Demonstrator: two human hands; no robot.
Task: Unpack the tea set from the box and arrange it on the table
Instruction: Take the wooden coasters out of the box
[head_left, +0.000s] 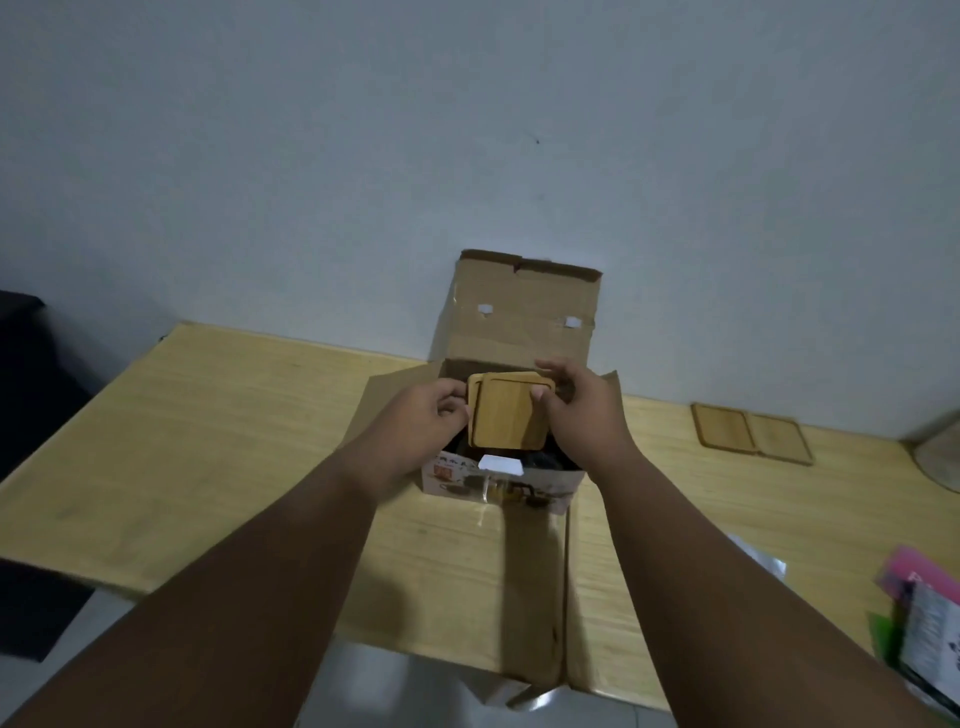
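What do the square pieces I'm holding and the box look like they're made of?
The square pieces: probably bamboo or light wood, smooth matte finish, even tan colour, raised rim. The box: brown cardboard, dull, creased, with a ragged flap edge.

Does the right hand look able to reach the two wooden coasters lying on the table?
Probably yes: only bare table lies between the right hand and the two coasters. But it grips a coaster stack over the box together with the left hand, so it must let go first.
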